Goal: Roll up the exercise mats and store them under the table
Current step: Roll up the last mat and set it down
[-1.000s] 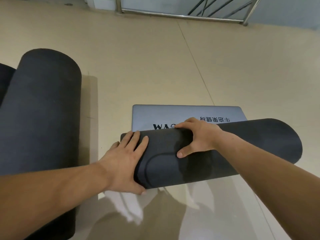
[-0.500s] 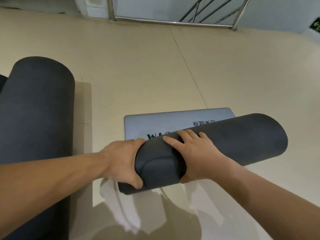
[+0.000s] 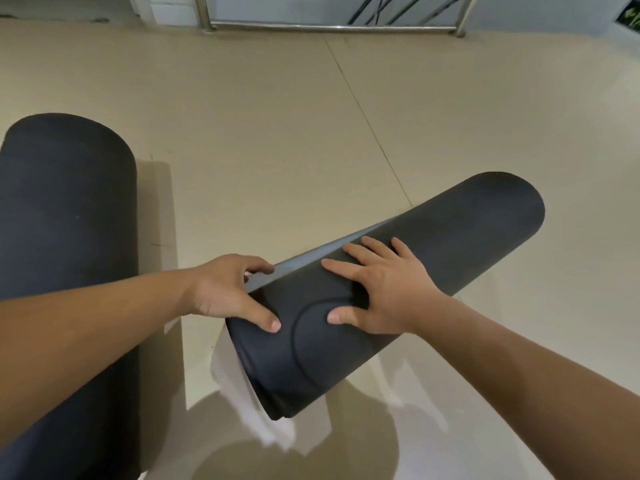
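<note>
Nearest, under both hands, lies the mat (image 3: 398,289), a dark roll slanting on the floor (image 3: 277,133) from close in at the left to further off at the right. The left hand (image 3: 228,289) is clamped over the near end of the roll, thumb pressed on the top and fingers hooked over the far side. The right hand (image 3: 377,289) lies flat and spread on top of the roll, just right of the left hand, pressing down, not gripping.

Just beyond the fingers of both hands a thin grey strip (image 3: 311,259) shows along the roll: I take it for the last loose edge of the mat. The rolling looks all but finished, and this is where it could fail. If the flat right hand lifts before the edge is tucked under, the springy roll is likely to loosen and open again. The near end also looks slightly stepped, so the layers may slide out lengthwise when it is lifted.

Well to the left of the left hand lies a second rolled mat (image 3: 65,237), thicker and untouched. Far beyond the hands a metal railing (image 3: 332,27) stands at the wall. No table is in view.
</note>
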`<action>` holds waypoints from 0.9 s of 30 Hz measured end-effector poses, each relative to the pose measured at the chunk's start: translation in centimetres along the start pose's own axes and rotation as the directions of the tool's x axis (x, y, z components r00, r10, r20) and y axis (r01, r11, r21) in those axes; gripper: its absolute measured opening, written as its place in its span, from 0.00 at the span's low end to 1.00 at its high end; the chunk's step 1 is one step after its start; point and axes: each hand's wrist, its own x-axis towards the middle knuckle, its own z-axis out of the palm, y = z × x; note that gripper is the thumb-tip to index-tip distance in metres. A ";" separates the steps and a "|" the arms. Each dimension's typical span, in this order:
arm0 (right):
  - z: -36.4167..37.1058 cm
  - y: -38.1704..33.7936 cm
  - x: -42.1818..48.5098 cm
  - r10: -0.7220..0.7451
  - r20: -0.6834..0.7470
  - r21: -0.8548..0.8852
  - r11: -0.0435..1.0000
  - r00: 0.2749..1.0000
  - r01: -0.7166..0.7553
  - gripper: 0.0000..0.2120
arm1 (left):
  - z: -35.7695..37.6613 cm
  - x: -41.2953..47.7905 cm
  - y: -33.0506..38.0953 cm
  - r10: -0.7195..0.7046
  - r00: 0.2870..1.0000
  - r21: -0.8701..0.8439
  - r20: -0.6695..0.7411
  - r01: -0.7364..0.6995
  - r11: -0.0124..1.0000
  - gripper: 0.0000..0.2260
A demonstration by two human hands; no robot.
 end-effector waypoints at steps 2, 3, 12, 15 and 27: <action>-0.6 -0.2 2.1 -0.009 0.014 -0.027 1.000 1.000 0.009 0.42 | -0.5 -0.6 0.5 0.077 0.989 0.136 -0.126 -0.060 0.989 0.44; -0.9 -0.4 3.0 -0.005 0.018 -0.043 0.999 1.000 0.006 0.41 | -0.2 -1.0 1.1 0.123 0.980 0.198 -0.158 -0.090 0.976 0.41; 3.8 -4.1 0.8 0.283 -0.490 0.122 0.959 0.825 -0.257 0.28 | 4.9 -0.8 1.5 0.162 0.968 0.538 -0.191 -0.035 0.842 0.65; 5.5 -4.1 -0.6 0.383 -0.372 0.172 0.924 0.846 -0.342 0.34 | 2.5 0.3 0.2 0.123 0.980 0.426 -0.158 -0.045 0.903 0.63; 8.5 -3.6 0.9 0.595 -0.153 0.736 0.601 0.789 -0.311 0.40 | -1.5 3.1 -3.1 0.058 0.994 0.034 -0.094 -0.055 0.998 0.60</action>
